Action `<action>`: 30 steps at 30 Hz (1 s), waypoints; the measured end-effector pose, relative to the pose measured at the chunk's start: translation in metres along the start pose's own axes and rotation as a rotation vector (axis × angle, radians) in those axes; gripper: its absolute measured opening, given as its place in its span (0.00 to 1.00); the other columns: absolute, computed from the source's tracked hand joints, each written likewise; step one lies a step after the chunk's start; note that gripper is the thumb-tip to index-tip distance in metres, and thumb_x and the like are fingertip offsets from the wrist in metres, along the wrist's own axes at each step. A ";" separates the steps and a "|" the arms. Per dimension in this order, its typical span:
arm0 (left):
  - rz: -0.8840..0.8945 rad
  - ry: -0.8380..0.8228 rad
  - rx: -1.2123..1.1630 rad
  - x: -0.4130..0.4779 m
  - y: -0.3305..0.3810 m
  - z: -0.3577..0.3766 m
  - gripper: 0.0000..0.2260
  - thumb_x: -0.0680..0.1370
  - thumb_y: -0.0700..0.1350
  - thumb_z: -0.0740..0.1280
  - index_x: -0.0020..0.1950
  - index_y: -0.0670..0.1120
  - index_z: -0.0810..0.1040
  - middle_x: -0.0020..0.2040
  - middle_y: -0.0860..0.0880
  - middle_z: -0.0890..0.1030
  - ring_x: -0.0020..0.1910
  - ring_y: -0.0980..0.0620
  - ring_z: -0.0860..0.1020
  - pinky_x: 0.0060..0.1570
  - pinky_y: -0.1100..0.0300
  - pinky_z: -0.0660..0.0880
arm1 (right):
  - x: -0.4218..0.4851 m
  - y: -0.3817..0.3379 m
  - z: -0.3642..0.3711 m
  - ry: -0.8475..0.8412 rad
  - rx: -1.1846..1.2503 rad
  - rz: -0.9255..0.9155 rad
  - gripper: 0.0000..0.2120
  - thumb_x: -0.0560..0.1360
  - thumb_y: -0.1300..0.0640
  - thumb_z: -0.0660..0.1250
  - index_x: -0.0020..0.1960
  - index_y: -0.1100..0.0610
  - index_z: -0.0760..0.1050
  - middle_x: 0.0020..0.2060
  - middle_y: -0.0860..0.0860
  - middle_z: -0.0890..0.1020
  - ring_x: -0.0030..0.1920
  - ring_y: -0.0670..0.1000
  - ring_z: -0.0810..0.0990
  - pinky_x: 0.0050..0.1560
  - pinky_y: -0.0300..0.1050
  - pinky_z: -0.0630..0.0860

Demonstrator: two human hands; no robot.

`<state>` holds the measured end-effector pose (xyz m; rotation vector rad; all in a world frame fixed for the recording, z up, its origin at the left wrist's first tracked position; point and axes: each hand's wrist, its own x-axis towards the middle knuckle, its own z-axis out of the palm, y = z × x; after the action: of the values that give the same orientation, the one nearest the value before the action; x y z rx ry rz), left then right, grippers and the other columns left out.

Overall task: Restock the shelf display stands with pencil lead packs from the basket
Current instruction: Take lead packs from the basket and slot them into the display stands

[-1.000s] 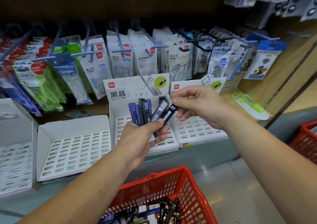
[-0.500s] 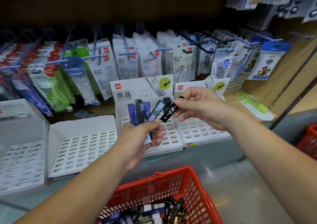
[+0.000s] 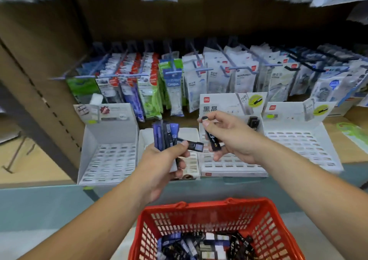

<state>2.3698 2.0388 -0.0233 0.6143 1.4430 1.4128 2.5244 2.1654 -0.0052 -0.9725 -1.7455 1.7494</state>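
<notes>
The right hand (image 3: pixel 231 138) pinches a slim black lead pack (image 3: pixel 213 142), white-lettered, before a white display stand (image 3: pixel 233 169) where one dark pack (image 3: pixel 253 123) stands. The left hand (image 3: pixel 163 160) grips a blue-and-black bundle (image 3: pixel 166 135). The red basket (image 3: pixel 199 207) below holds loose packs (image 3: pixel 211 243).

Facing me: brown wooden shelf back panel (image 3: pixel 179 21), blue metal peg hooks (image 3: pixel 205 69) loaded with hanging plastic packets (image 3: pixel 246 80), pale grey floor (image 3: pixel 14 241).

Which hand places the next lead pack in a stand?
Right. The right hand pinches one black pack just in front of the slotted white stand. The left hand grips a bundle of packs, so it is occupied.
</notes>
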 end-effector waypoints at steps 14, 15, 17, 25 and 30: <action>0.016 0.071 -0.058 0.032 -0.001 -0.051 0.06 0.79 0.38 0.71 0.53 0.37 0.83 0.45 0.38 0.86 0.30 0.52 0.77 0.31 0.58 0.75 | 0.049 -0.016 0.019 0.033 -0.296 -0.025 0.06 0.74 0.70 0.73 0.49 0.62 0.84 0.34 0.55 0.82 0.36 0.50 0.80 0.41 0.47 0.82; 0.015 0.070 -0.064 0.033 -0.001 -0.052 0.06 0.79 0.38 0.71 0.53 0.37 0.84 0.47 0.37 0.86 0.30 0.52 0.77 0.31 0.58 0.75 | 0.050 -0.017 0.019 0.035 -0.303 -0.029 0.06 0.74 0.69 0.74 0.50 0.62 0.85 0.33 0.54 0.82 0.35 0.50 0.80 0.39 0.47 0.81; 0.016 0.080 -0.067 0.035 -0.002 -0.054 0.05 0.79 0.39 0.71 0.52 0.38 0.83 0.49 0.36 0.86 0.29 0.52 0.77 0.31 0.58 0.75 | 0.051 -0.017 0.018 0.043 -0.316 -0.039 0.08 0.75 0.68 0.74 0.52 0.61 0.84 0.33 0.53 0.82 0.33 0.51 0.80 0.33 0.46 0.79; 0.020 0.110 -0.008 0.038 -0.008 -0.060 0.07 0.77 0.38 0.74 0.54 0.40 0.83 0.45 0.40 0.84 0.32 0.51 0.78 0.33 0.58 0.76 | 0.053 -0.018 0.015 0.108 -0.578 -0.138 0.08 0.73 0.66 0.76 0.50 0.59 0.83 0.33 0.54 0.85 0.34 0.51 0.83 0.41 0.49 0.83; 0.051 0.078 -0.063 0.036 -0.004 -0.054 0.08 0.78 0.38 0.73 0.56 0.39 0.83 0.43 0.42 0.84 0.31 0.52 0.78 0.32 0.59 0.77 | 0.049 -0.013 0.034 -0.027 -0.428 -0.127 0.05 0.77 0.65 0.73 0.50 0.57 0.85 0.37 0.54 0.85 0.39 0.48 0.81 0.39 0.44 0.79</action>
<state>2.3092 2.0460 -0.0467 0.5653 1.4469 1.5306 2.4659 2.1817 -0.0016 -0.9805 -2.2009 1.3424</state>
